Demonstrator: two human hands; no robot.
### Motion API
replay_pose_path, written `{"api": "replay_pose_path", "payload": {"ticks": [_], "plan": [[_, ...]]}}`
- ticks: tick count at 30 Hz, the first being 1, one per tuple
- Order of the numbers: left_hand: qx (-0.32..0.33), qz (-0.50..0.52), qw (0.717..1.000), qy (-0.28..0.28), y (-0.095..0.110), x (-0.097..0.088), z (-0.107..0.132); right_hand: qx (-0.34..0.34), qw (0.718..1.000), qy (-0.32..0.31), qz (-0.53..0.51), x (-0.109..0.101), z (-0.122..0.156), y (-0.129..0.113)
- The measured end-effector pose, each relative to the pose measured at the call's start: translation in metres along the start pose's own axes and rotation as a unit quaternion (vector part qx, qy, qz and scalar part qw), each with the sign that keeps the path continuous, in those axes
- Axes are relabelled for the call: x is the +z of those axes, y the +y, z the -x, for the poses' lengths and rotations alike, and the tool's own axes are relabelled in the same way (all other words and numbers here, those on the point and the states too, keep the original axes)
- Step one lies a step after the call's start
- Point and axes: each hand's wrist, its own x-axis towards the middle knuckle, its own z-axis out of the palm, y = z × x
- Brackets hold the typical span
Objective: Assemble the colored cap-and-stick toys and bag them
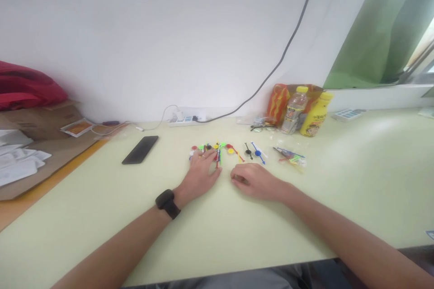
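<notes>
My left hand (200, 172) lies with fingers spread over a small pile of coloured plastic arrow spinners (217, 146). Its fingertips touch the pile and hide part of it. To the right, my right hand (255, 180) rests on the table with its fingers curled together; whether anything small is inside them is hidden. Just beyond it lie a black arrow spinner (248, 151) and a blue arrow spinner (258, 153), side by side. A red arrow spinner (237, 151) with a yellow disc beside it sits between the pile and these two. A clear bag of coloured arrows (290, 157) lies farther right.
A black phone (140, 150) lies at the left. Against the wall stand a power strip (185, 119), glasses (259, 128), a clear bottle (294, 110) and a yellow bottle (316, 115). Cardboard (57, 153) with white papers (18, 162) covers the far left.
</notes>
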Motion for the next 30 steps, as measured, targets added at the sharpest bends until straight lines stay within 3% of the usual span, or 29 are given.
{"api": "replay_pose_path", "payload": {"ticks": [10,30], "plan": [[-0.011,-0.015,0.999,0.045,0.008,-0.008,0.004,0.004,1.0,-0.002,-0.003,0.0,0.001,-0.001],[-0.056,-0.07,0.993,0.077,0.021,-0.016,0.007,0.006,1.0,-0.005,-0.005,-0.001,0.001,-0.001]]}}
